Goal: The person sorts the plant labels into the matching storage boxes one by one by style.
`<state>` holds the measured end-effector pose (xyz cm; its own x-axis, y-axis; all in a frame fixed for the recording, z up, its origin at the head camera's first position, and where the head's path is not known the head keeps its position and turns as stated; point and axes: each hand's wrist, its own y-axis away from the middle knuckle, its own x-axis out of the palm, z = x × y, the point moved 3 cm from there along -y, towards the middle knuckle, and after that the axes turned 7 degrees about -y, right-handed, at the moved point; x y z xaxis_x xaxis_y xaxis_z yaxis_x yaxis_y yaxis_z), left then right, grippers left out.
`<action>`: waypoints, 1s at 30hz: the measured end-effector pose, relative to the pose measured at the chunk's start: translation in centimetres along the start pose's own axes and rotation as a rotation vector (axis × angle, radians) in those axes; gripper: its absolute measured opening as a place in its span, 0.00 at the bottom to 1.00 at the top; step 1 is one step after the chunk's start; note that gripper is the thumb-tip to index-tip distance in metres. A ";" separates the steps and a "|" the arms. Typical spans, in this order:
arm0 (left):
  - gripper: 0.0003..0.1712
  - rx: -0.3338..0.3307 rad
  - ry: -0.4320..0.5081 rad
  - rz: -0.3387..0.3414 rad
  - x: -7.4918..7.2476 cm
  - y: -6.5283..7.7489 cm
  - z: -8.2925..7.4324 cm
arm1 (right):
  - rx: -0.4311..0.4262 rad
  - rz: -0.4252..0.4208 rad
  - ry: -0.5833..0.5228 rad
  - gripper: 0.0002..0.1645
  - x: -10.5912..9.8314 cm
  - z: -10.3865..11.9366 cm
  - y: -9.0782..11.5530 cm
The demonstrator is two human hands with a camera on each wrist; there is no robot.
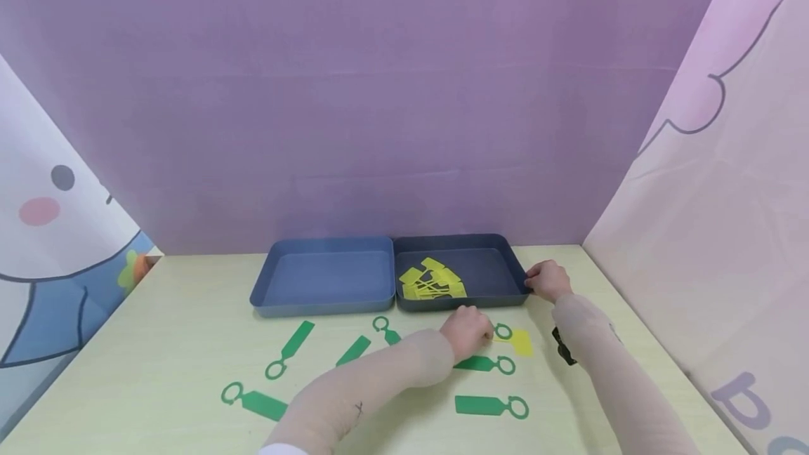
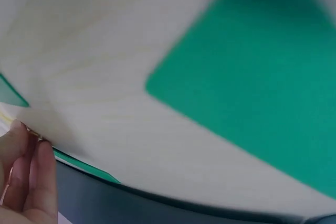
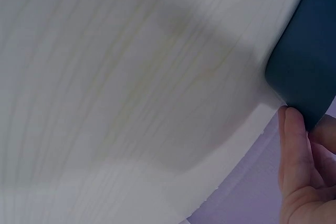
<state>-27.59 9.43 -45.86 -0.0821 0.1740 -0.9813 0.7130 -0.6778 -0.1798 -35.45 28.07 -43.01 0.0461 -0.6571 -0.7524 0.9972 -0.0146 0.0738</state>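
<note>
Sleeves (image 1: 616, 371) nearest: left fingers (image 2: 44, 171) pinch 1 yellow tag (image 1: 522, 343), right fingers (image 3: 295, 148) grip dark tray (image 1: 487, 269); purple lettering (image 1: 733, 385), partly cropped.

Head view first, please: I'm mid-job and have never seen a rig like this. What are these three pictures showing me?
There is no machine here, just a person's bare left hand and right hand. The widest picture comes from a camera on the head, looking forward and down. The other two come from cameras on the wrists, so each shows one hand's work up close.

On the table sit a blue tray, with nothing in it, and a dark tray holding a pile of yellow tags. Green tags lie scattered in front.

The left hand's fingers pinch the thin end of another yellow tag. The right hand grips the dark tray's right edge.
</note>
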 end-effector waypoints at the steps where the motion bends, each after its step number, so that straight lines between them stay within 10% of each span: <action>1: 0.09 0.001 0.001 -0.002 -0.1 -0.1 0.0 | -0.001 0.000 0.001 0.14 0.0 0.0 0.0; 14: 0.05 0.027 -0.117 -0.004 -0.7 -0.4 -0.2 | -0.022 -0.011 0.006 0.14 -0.4 0.3 -0.3; 30: 0.10 0.017 0.046 0.146 -0.4 -0.9 -0.3 | 0.005 0.007 -0.008 0.14 0.0 0.0 -0.1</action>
<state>-28.00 10.20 -45.25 0.0532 0.1049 -0.9931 0.7028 -0.7104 -0.0374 -35.53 28.07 -42.97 0.0522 -0.6629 -0.7469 0.9965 -0.0143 0.0823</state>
